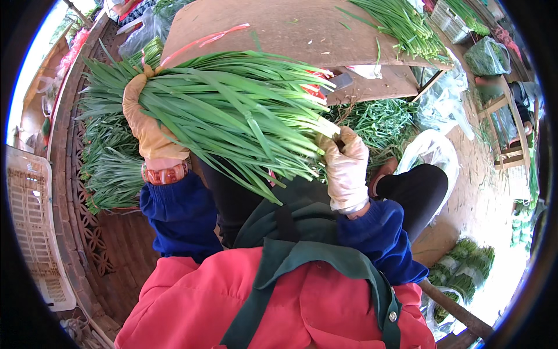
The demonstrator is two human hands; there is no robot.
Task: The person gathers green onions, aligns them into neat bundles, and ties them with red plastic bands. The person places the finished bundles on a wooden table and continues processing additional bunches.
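Note:
A large bunch of garlic chives (pixel 226 98) lies sideways above my lap, leaves to the left and pale stem ends to the right. Wrapped around its leafy part is my left hand (pixel 144 120), in a thin tan glove. My right hand (pixel 348 170), gloved in pale plastic, has its fingers curled at the lower stem ends and pinches some there. Several loose leaves droop below the bunch towards my dark green apron (pixel 301 196). Just behind the stem ends, a dark flat blade (pixel 340 83) and red ties (pixel 314 89) are partly hidden.
A wooden table (pixel 261 26) stands in front, with more chives (pixel 403 30) at its right and a red tie strip (pixel 205 41). Tied bundles (pixel 113 174) are stacked at left. Trimmings (pixel 379 124) lie below the table. A white plastic bag (pixel 429 150) is beside my knee.

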